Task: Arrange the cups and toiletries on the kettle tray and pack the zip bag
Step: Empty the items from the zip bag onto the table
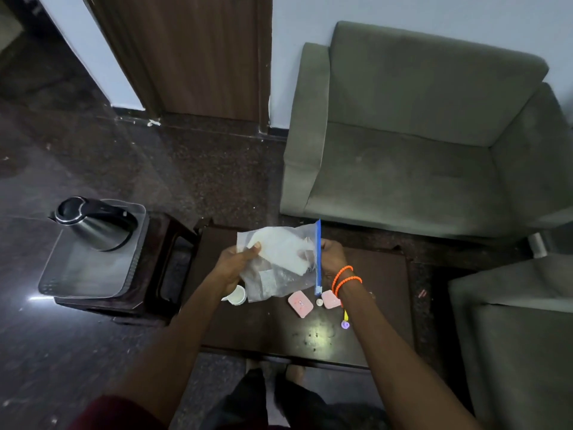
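Observation:
A clear zip bag (279, 259) with a blue zip strip hangs above the dark low table (381, 305); white items show inside it. My left hand (235, 263) grips the bag's left side. My right hand (333, 254) pinches the blue strip on the right edge. Under the bag stands a white cup (237, 295). Two pink soap packets (300, 303) (331, 299), a small white cap (319, 302) and a purple and yellow toothbrush (345, 321) lie on the table. The steel kettle (96, 223) stands on the grey tray (83, 274) at the left.
The tray rests on a dark stool (161, 268) left of the table. A green armchair (418, 144) stands behind the table, another seat (511, 336) to the right. A wooden door (192, 54) is at the back. My feet (273, 370) are at the table's near edge.

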